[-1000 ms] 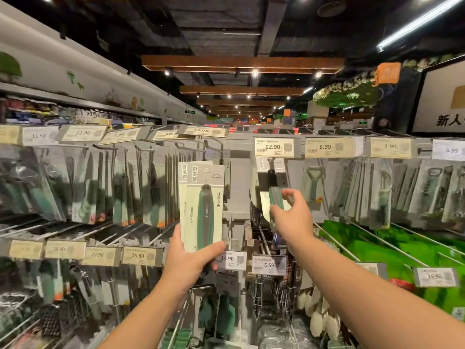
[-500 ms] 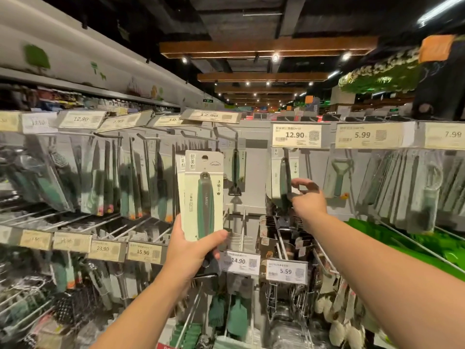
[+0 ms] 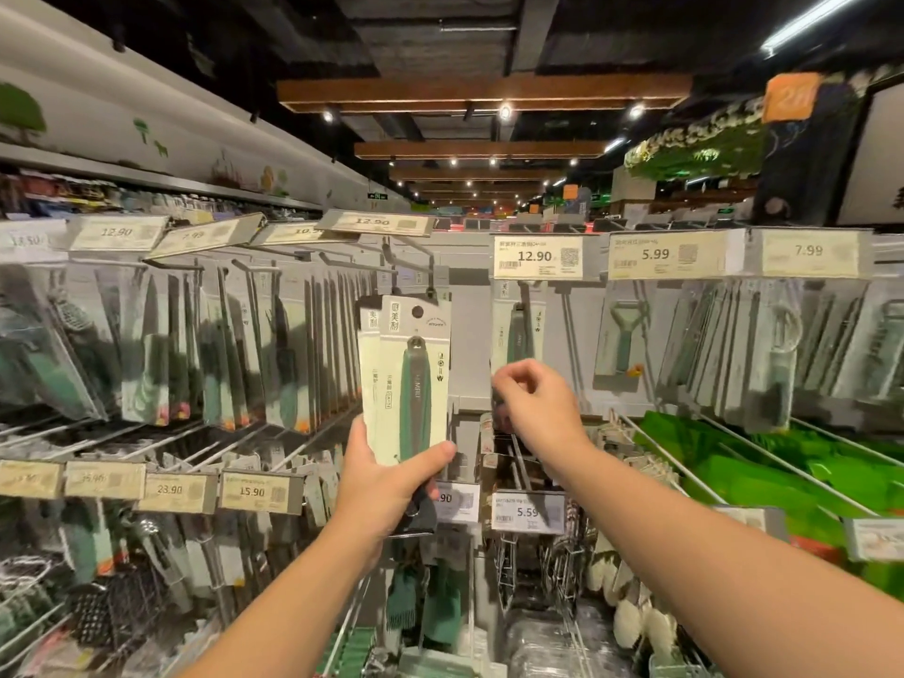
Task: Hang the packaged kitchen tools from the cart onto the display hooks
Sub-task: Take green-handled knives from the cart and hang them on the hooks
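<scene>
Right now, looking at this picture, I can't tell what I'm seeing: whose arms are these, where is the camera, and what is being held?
There is no machine here. The arms belong to a person stocking a shop display, and the one picture comes from a wide-angle camera worn on their head, so you see roughly what they see.

The left hand grips a small stack of packaged kitchen tools, pale cards with a green-handled tool on the front one, held upright by the bottom edge. The right hand is raised with fingers curled just below a matching package hanging under the 12.90 price tag; whether it touches that package I cannot tell.

Around them, rows of display hooks carry more packaged tools, each row with its price tag.
</scene>
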{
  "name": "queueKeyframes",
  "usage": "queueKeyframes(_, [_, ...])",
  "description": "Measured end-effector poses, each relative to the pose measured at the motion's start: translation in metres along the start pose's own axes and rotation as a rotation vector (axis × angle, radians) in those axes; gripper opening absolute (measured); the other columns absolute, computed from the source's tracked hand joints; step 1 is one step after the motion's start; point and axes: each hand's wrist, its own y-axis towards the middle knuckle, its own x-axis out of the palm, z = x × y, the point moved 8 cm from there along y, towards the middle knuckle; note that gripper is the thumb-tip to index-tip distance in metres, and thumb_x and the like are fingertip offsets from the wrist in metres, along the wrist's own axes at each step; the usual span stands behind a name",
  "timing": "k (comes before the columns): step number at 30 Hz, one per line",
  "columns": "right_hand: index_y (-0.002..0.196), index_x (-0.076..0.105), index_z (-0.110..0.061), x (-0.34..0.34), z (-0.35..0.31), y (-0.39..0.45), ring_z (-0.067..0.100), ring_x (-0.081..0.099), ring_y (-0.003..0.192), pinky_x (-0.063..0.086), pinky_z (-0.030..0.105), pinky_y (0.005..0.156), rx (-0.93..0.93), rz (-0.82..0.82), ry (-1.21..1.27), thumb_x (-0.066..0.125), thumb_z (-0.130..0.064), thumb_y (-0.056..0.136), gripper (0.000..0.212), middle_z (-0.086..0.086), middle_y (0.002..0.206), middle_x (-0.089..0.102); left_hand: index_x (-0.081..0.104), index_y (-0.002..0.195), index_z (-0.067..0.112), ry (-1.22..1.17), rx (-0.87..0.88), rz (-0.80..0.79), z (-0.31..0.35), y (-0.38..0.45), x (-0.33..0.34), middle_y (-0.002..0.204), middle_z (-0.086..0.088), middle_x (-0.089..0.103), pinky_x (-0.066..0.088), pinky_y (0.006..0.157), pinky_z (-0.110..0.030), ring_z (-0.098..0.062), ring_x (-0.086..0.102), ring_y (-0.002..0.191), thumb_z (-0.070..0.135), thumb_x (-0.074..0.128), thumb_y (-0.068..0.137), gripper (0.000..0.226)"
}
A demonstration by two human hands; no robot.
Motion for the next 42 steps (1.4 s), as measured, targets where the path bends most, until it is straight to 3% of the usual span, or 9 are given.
queueKeyframes(5, [0.111,0.052,-0.03,0.038,-0.035,-0.052,0.01,0.066,0.078,0.062,0.039,0.078,-0.109,-0.149,-0.026,0.073,-0.059,0.081,0.047,-0.001,0.092,0.066,0.051,0.128,0.021,0.059,0.03,-0.003,0.002,-0.009,0.017,0.105,-0.009,0.071,0.057,0.055,-0.029,-0.014,0.071,0.069,-0.002,0.086,0.077,0.066])
queueKeyframes(9, [0.119,0.042,-0.03,0.046,-0.039,-0.062,0.009,0.07,0.093,0.062,0.036,0.079,-0.134,-0.148,-0.171,0.083,-0.054,0.059,0.077,-0.008,0.104,0.07,0.046,0.122,0.031,0.13,0.045,0.0,0.006,-0.016,0.018,0.111,0.003,0.068,0.054,0.055,-0.017,-0.009,0.069,0.09,-0.006,0.076,0.084,0.062])
queueKeyframes(15, [0.134,0.047,-0.029,0.028,-0.041,-0.063,0.013,0.065,0.108,0.06,0.039,0.09,-0.163,-0.072,-0.226,0.079,-0.039,0.075,0.067,-0.007,0.121,0.064,0.05,0.124,0.026,0.114,0.002,-0.017,0.007,-0.025,0.012,0.109,0.001,0.07,0.055,0.053,-0.023,-0.015,0.07,0.069,0.022,0.082,0.09,0.047])
queueKeyframes(21, [0.159,0.021,-0.025,-0.015,-0.035,-0.07,0.022,0.049,0.137,0.045,0.047,0.113,-0.195,0.11,-0.307,0.073,-0.033,0.091,0.086,0.002,0.154,0.046,0.051,0.127,0.026,0.087,-0.038,-0.057,0.01,-0.031,0.0,0.109,-0.003,0.071,0.058,0.055,-0.033,-0.019,0.064,0.051,0.041,0.075,0.093,0.044])
queueKeyframes(26, [0.146,0.028,-0.035,-0.042,-0.04,-0.068,0.018,0.058,0.117,0.053,0.039,0.1,-0.264,0.234,-0.303,0.071,-0.032,0.095,0.067,0.003,0.143,0.056,0.051,0.133,0.025,0.058,-0.059,-0.051,0.011,-0.031,-0.006,0.115,-0.004,0.071,0.059,0.058,-0.034,-0.018,0.065,0.054,0.041,0.075,0.092,0.05])
queueKeyframes(29, [0.142,0.037,-0.028,-0.05,-0.047,-0.066,0.009,0.048,0.105,0.04,0.027,0.087,-0.281,0.27,-0.332,0.066,-0.031,0.099,0.052,0.001,0.14,0.053,0.05,0.131,0.026,0.078,-0.069,-0.041,0.012,-0.031,-0.007,0.114,-0.004,0.071,0.059,0.058,-0.032,-0.017,0.065,0.054,0.041,0.075,0.091,0.049])
queueKeyframes(35, [0.149,0.04,-0.025,-0.052,-0.043,-0.051,0.015,0.048,0.122,0.033,0.025,0.093,-0.228,0.243,-0.42,0.064,-0.03,0.099,0.056,0.003,0.145,0.048,0.052,0.127,0.025,0.104,-0.068,-0.037,0.014,-0.029,-0.008,0.114,-0.008,0.07,0.057,0.052,-0.028,-0.018,0.063,0.053,0.042,0.077,0.09,0.048])
queueKeyframes(39, [0.156,0.036,-0.023,-0.044,-0.04,-0.033,0.02,0.05,0.12,0.036,0.027,0.098,-0.153,0.157,-0.435,0.065,-0.025,0.098,0.065,0.007,0.152,0.04,0.051,0.136,0.019,0.089,-0.061,-0.063,0.016,-0.025,-0.001,0.092,-0.003,0.075,0.06,0.063,-0.034,-0.019,0.063,0.051,0.06,0.073,0.079,0.073])
queueKeyframes(42, [0.156,0.037,-0.018,-0.04,-0.035,-0.013,0.022,0.054,0.109,0.039,0.026,0.092,-0.073,0.074,-0.439,0.065,-0.017,0.097,0.066,0.011,0.148,0.047,0.051,0.134,0.015,-0.113,-0.133,-0.093,0.014,-0.022,0.007,0.061,-0.005,0.062,0.061,0.056,-0.035,-0.027,0.057,0.05,0.053,0.06,0.099,0.052])
